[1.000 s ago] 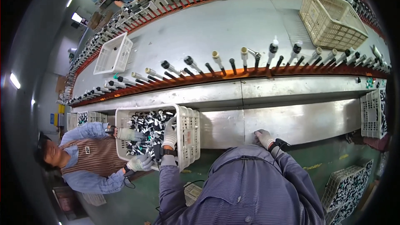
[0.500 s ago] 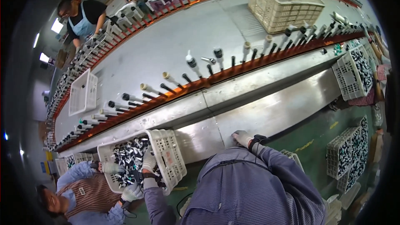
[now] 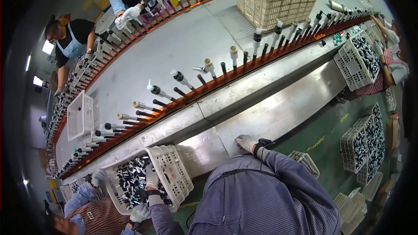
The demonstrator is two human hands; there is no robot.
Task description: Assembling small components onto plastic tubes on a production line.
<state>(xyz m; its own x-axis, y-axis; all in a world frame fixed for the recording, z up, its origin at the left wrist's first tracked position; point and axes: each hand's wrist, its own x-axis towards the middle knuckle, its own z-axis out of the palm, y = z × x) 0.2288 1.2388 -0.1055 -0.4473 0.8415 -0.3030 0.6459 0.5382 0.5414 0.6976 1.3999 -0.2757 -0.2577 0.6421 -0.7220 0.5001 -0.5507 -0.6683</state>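
Observation:
My left hand (image 3: 152, 179), in a pale knit glove, reaches into a white plastic crate (image 3: 179, 178) at the lower left. It touches a heap of small black, white and green plastic pump parts (image 3: 129, 182); its fingertips are hidden among them. My right hand (image 3: 247, 143), gloved with bare fingertips, rests on the metal bench (image 3: 278, 117). Its fingers are curled, and nothing shows in them. A striped-apron co-worker's two gloved hands are at the crate's left side, one blurred by motion.
Beyond the bench runs an orange-red track (image 3: 185, 100) of upright spindles, many carrying pump parts. An off-white crate (image 3: 276, 6) and a white bin (image 3: 80, 115) stand on the grey table behind. Filled crates (image 3: 361, 146) sit on the floor at right; several co-workers line the track.
The view has shifted slightly, and the parts on the track have moved along to the left. A far co-worker's hands have come together; the near co-worker's upper hand has left the heap.

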